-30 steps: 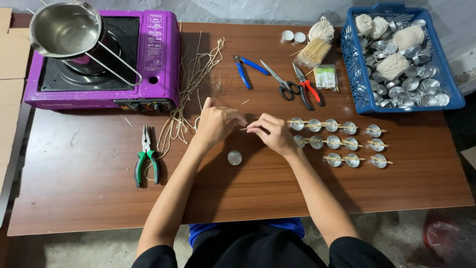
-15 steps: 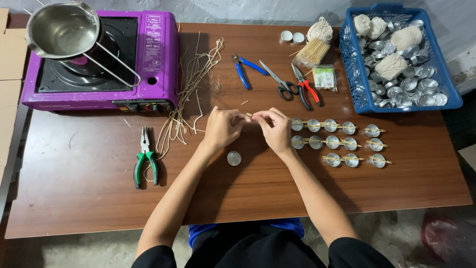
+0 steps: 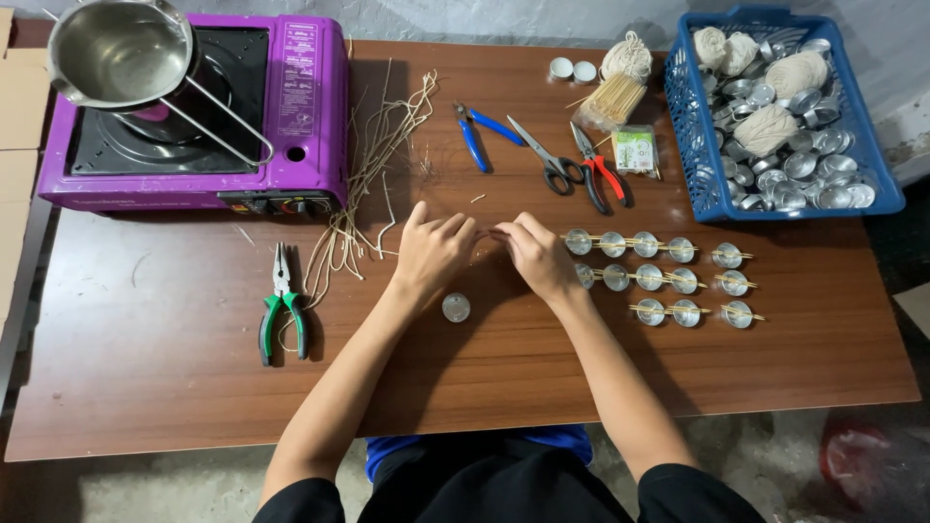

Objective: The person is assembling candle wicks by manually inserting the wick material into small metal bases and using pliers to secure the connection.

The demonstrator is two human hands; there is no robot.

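My left hand (image 3: 432,250) and my right hand (image 3: 535,254) meet fingertip to fingertip above the middle of the brown table (image 3: 145,378). Between them they pinch something thin, too small to make out. A single round metal cup (image 3: 455,308) lies on the table just below my left wrist. To the right of my right hand stand three rows of small metal cups (image 3: 668,279) with thin sticks laid across their tops. A loose bundle of pale wick strands (image 3: 373,179) lies to the left of my left hand.
A purple portable stove (image 3: 194,121) carrying a steel pot (image 3: 121,53) fills the back left. Green-handled pliers (image 3: 282,315) lie front left. Blue pliers (image 3: 481,136), scissors (image 3: 547,160), red cutters (image 3: 601,174) and a stick bundle (image 3: 610,97) sit at the back. A blue basket (image 3: 693,145) holds cups and twine balls.
Both hands have shifted slightly away from me and drawn closer together, fingertips now touching. Nothing else on the table has moved.
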